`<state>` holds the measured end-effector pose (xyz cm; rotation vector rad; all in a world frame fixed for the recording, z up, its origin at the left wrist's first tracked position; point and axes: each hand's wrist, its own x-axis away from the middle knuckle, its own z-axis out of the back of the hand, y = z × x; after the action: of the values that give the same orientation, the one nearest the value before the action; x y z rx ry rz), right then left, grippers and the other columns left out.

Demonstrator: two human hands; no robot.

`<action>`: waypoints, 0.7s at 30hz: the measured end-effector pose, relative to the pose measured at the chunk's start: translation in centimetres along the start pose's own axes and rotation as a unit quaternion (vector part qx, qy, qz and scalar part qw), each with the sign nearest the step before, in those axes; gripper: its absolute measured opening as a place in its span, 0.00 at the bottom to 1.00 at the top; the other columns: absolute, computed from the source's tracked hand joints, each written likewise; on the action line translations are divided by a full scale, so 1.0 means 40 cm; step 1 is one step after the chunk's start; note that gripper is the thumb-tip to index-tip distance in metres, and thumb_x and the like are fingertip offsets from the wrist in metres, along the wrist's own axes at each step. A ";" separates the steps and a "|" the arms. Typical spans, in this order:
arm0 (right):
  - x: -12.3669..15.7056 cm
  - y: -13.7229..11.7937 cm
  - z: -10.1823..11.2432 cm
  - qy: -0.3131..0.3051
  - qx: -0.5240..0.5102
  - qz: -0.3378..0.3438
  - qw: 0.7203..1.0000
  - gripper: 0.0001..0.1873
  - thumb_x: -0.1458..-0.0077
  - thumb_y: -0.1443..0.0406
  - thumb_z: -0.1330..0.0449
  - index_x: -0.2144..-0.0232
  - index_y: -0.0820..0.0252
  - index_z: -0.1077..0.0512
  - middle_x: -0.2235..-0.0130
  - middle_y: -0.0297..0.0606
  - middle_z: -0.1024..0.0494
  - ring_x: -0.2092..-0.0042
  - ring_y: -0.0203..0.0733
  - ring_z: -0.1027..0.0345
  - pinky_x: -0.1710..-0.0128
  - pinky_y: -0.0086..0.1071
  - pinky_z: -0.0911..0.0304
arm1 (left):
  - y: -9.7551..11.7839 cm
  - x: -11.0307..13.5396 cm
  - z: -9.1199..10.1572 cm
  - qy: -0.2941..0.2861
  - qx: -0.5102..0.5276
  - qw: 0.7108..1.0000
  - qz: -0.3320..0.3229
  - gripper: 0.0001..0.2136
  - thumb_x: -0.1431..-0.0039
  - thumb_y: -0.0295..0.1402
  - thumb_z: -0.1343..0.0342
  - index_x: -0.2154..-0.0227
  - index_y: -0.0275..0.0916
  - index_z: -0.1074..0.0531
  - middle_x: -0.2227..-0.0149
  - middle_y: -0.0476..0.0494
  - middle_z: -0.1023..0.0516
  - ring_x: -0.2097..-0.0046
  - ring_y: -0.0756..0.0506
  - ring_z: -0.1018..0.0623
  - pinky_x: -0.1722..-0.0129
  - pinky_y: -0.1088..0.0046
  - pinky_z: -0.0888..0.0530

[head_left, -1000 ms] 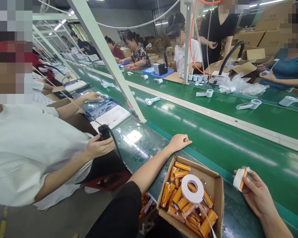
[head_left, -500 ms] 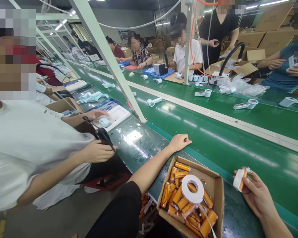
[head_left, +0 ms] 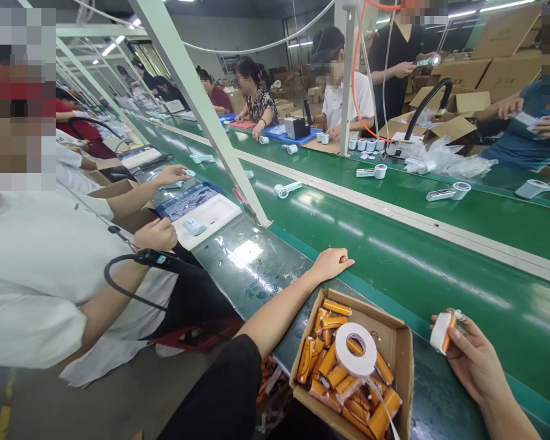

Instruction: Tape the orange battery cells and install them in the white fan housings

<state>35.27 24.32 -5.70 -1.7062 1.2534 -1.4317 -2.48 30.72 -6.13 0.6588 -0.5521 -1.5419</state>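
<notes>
My right hand (head_left: 479,357) grips an orange battery (head_left: 451,333) with a white pad on its side, held above the right end of the workbench. My left hand (head_left: 330,264) rests at the bench edge beside the belt, fingers curled in, with no object visible in it. Between my arms stands a cardboard box (head_left: 406,357) full of orange batteries (head_left: 333,322) with thin wires. On top of them lies a roll of white tape (head_left: 370,355), a loose strip trailing from it towards me.
A green conveyor belt (head_left: 394,287) runs past the bench, carrying white and pale blue handheld fans (head_left: 288,189). A slanted metal post (head_left: 201,110) rises left of my hand. At left, a co-worker in a white shirt sits near a white tray (head_left: 217,214); others work across the belt.
My two hands and the held battery have stayed in place. The co-worker at left has let go of the black screwdriver, which now hangs, and reaches forward. Fans on the belt have shifted slightly.
</notes>
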 end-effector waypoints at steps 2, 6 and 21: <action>0.004 -0.001 -0.003 0.001 0.006 0.003 1.000 0.33 0.70 0.49 0.14 0.60 0.47 0.16 0.57 0.45 0.11 0.51 0.65 0.15 0.50 0.55 0.17 | 0.001 0.002 -0.004 0.006 -0.005 1.000 0.005 0.21 0.33 0.40 0.36 0.77 0.41 0.41 0.73 0.53 0.26 0.69 0.48 0.29 0.65 0.72 0.36; 0.006 0.006 0.010 0.012 0.004 0.001 1.000 0.32 0.70 0.49 0.14 0.60 0.46 0.16 0.57 0.45 0.11 0.50 0.67 0.15 0.50 0.55 0.17 | -0.004 -0.013 -0.008 0.033 -0.028 0.998 0.035 0.19 0.27 0.41 0.44 0.74 0.42 0.35 0.72 0.51 0.25 0.68 0.48 0.27 0.64 0.72 0.33; 0.005 0.072 0.093 0.076 0.030 -0.039 0.996 0.32 0.67 0.47 0.17 0.57 0.43 0.16 0.57 0.47 0.11 0.62 0.63 0.14 0.64 0.49 0.16 | -0.378 -0.377 0.403 0.197 -0.238 0.936 0.169 0.15 0.25 0.36 0.39 0.44 0.31 0.27 0.32 0.31 0.34 0.30 0.27 0.47 0.31 0.42 0.45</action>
<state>38.00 22.52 -9.10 -1.6478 1.2215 -1.6553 -24.13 46.27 -3.80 0.4489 0.0229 -1.1147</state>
